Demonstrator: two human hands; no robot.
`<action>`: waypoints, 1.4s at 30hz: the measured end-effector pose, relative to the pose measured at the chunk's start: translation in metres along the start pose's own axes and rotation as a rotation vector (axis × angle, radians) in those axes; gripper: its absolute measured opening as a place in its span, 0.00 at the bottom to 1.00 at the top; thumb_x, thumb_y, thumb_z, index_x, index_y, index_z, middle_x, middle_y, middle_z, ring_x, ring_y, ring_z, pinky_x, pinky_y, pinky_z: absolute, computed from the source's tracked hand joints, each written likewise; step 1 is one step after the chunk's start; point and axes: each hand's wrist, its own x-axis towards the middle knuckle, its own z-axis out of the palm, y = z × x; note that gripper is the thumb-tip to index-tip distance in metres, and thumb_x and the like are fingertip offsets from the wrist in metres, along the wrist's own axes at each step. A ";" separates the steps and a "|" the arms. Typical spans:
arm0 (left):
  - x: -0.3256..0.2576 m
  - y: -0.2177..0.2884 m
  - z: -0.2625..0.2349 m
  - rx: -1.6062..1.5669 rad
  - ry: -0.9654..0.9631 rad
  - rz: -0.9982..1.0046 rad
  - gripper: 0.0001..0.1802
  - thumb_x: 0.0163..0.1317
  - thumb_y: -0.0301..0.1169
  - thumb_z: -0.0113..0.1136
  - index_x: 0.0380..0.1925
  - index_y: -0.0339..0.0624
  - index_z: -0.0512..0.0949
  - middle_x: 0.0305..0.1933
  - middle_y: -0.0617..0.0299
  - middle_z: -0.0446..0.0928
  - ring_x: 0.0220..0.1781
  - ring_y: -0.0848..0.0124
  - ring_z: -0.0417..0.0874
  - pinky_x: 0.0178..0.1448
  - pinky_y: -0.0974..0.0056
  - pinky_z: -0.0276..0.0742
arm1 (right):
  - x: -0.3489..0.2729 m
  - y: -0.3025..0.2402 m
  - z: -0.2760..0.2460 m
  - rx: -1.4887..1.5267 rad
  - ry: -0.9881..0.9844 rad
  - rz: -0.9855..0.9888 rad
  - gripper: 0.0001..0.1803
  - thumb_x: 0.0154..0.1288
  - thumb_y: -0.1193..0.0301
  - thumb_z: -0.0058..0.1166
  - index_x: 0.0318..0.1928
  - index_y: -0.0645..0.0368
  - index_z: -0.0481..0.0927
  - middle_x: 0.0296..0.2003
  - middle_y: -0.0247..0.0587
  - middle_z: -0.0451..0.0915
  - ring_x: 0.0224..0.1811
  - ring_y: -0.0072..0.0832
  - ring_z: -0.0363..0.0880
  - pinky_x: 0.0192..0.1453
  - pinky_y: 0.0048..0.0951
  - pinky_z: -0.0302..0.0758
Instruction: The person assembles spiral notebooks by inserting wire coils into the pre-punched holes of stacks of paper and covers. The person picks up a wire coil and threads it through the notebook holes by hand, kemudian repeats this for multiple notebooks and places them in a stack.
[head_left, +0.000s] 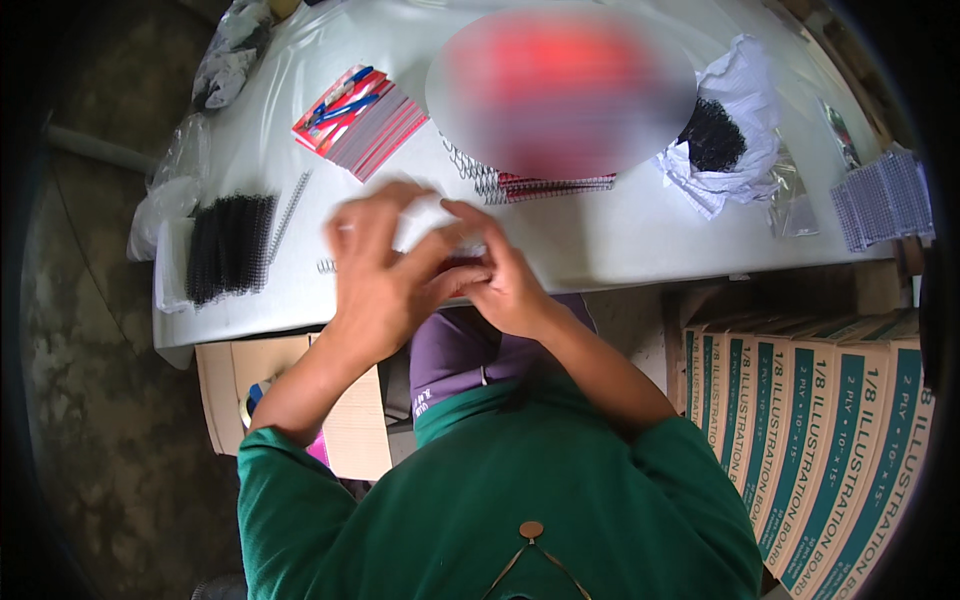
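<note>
Both hands (440, 270) meet at the near edge of the surface (620, 240). A row of binding coils (230, 245) lies to their left, a notebook stack (360, 120) behind, and a paper bundle (730, 130) far right. Cardboard boxes (830, 440) stand below, right.

Your hands sit above the near edge of a white table (620, 240), bright under even daylight. Down to your left lies rough, mottled grey concrete floor (100, 400). Below your left hand a brown cardboard box (230, 380) rests under the table; off to your right stands a row of teal-and-white cartons (820, 420).
</note>
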 end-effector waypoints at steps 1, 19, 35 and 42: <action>0.006 0.001 -0.003 0.024 0.202 -0.103 0.26 0.43 0.39 0.70 0.45 0.46 0.75 0.53 0.51 0.65 0.54 0.59 0.70 0.59 0.59 0.56 | 0.008 -0.010 -0.006 0.102 0.139 -0.047 0.30 0.58 0.79 0.55 0.60 0.62 0.58 0.41 0.47 0.74 0.43 0.30 0.75 0.48 0.27 0.71; 0.114 -0.006 0.082 -0.017 0.761 -0.340 0.19 0.54 0.41 0.63 0.38 0.35 0.79 0.35 0.52 0.78 0.35 0.58 0.78 0.43 0.56 0.71 | 0.106 0.012 -0.103 -0.111 0.828 -0.022 0.28 0.69 0.53 0.42 0.48 0.69 0.77 0.43 0.50 0.80 0.49 0.35 0.76 0.55 0.30 0.69; 0.081 -0.084 0.092 -0.334 0.887 -0.503 0.12 0.63 0.35 0.50 0.31 0.36 0.77 0.29 0.56 0.77 0.30 0.66 0.77 0.37 0.64 0.71 | 0.097 0.019 -0.110 -0.166 0.977 -0.191 0.16 0.65 0.70 0.50 0.49 0.69 0.74 0.43 0.44 0.79 0.43 0.26 0.76 0.48 0.26 0.72; -0.006 -0.162 0.068 0.365 0.059 -0.717 0.24 0.52 0.43 0.61 0.49 0.52 0.74 0.48 0.60 0.74 0.56 0.60 0.71 0.62 0.49 0.56 | 0.064 -0.031 -0.073 -0.390 0.858 -0.626 0.17 0.68 0.71 0.38 0.48 0.75 0.68 0.43 0.57 0.76 0.49 0.41 0.74 0.56 0.38 0.68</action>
